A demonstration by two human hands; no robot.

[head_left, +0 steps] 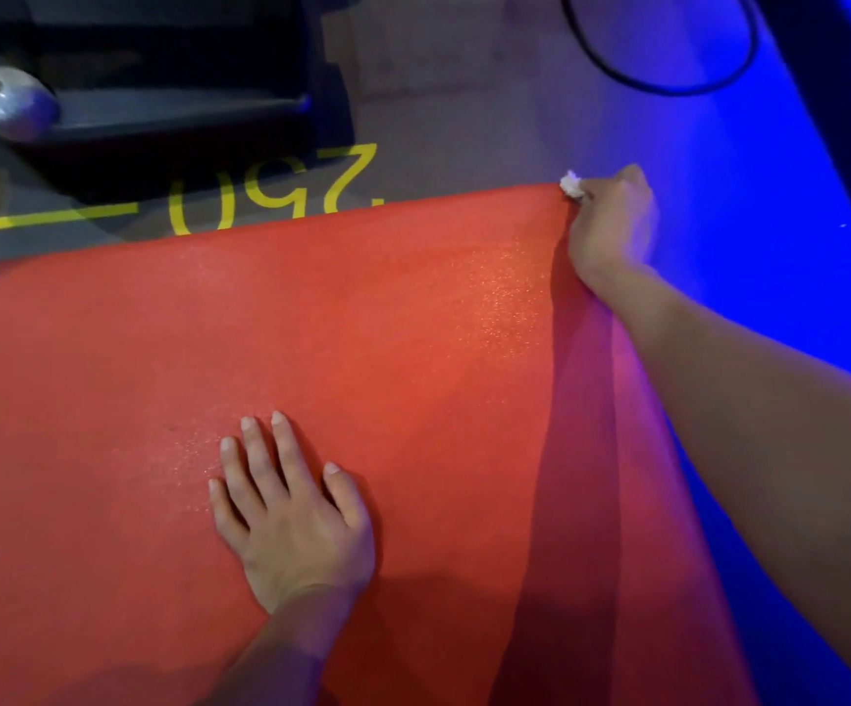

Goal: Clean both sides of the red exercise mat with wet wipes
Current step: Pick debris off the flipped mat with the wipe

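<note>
Dim, blue-lit right; seemingly motion-blurred.

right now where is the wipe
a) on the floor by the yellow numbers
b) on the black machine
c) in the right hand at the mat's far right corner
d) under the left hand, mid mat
c: the white wipe sticks out of the right hand, which grips the far right corner of the mat; the left hand lies flat on the mat and holds nothing.

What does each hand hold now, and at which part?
The right hand grips a crumpled wet wipe at the red mat far corner. The left hand lies flat, holding nothing.
</note>
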